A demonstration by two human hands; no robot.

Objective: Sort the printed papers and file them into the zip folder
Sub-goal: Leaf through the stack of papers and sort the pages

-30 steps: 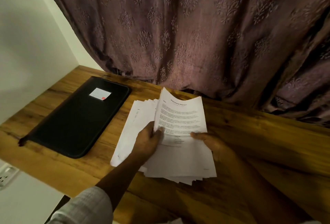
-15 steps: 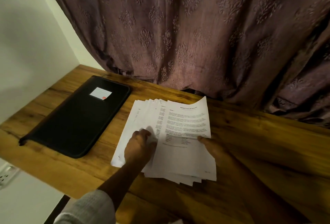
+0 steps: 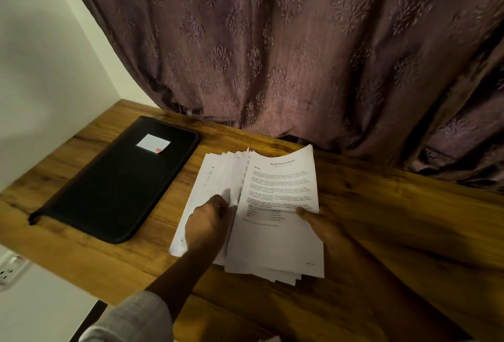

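Observation:
A fanned stack of printed papers (image 3: 275, 243) lies on the wooden table (image 3: 395, 227). Its top sheet, headed as a financial statement, curls up at the far edge. My left hand (image 3: 208, 223) pinches the left edges of the sheets under that top page. My right hand (image 3: 324, 228) grips the right side of the stack, thumb on the top sheet. To the left a black zip folder (image 3: 114, 186) lies flat and closed, with a small white label near its far end.
A patterned brown curtain (image 3: 272, 47) hangs right behind the table. A white wall (image 3: 41, 63) stands at the left. A wall socket (image 3: 11, 270) sits below the table's near-left edge.
The top sheet, held raised a second ago, has come down onto the stack. My left hand moved from its edge to the sheets beneath at the left.

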